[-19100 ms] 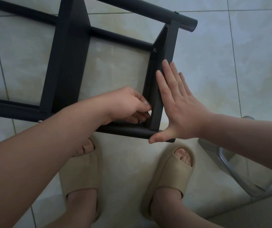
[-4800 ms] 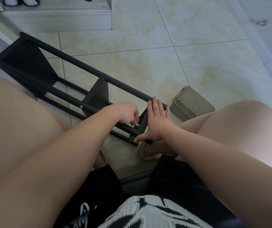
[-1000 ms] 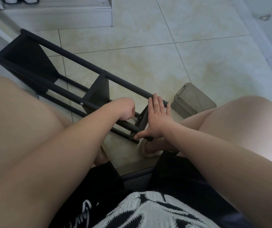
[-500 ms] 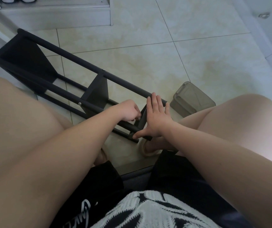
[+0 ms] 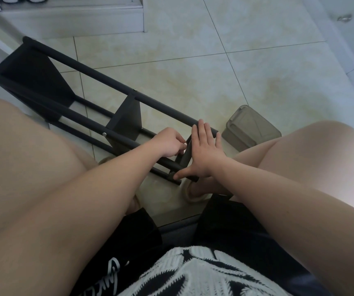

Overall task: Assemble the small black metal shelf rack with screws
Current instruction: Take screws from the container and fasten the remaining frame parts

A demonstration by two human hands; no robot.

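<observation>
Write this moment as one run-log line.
left hand: fingers curled at end panel, grip contents hidden | right hand: flat against end panel | shelf rack: lying on tiled floor

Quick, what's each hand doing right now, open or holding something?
Left hand: curled at the rack end; whether it pinches anything cannot be told.
Right hand: open, pressed flat on the rack's end.

left hand [image 5: 168,144] | wrist turned | fingers [image 5: 180,138] shifted against rack [image 5: 32,80] end
</observation>
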